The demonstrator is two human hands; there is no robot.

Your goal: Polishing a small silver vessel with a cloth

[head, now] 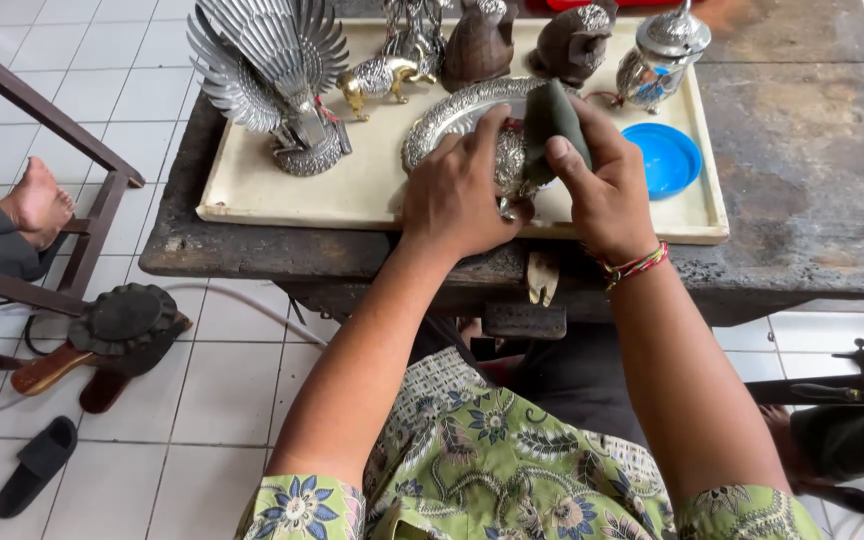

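Small silver piece (510,160) gripped by left hand (457,195) fingers; right hand (602,195) fingers clasp dark cloth (552,120) against it.

Counts, head view. Two hands: left hand (457,195), right hand (602,195). One small embossed silver piece (510,160) between them, one dark green cloth (555,120). One cream tray (282,195). On it: one silver bird (267,70) with spread wings, one gold animal figure (380,78), one oval silver plate (452,115), two dark brown figures (477,45) and (572,42), one lidded silver pot (660,58), one blue lid (664,158), one more silver item at the far edge, partly cut off. One workbench (812,180). One wrist bracelet (636,265). Floor: one bare foot (37,205) of another person, one black sandal (40,455), one black foot bellows (124,325), one white hose (252,305).
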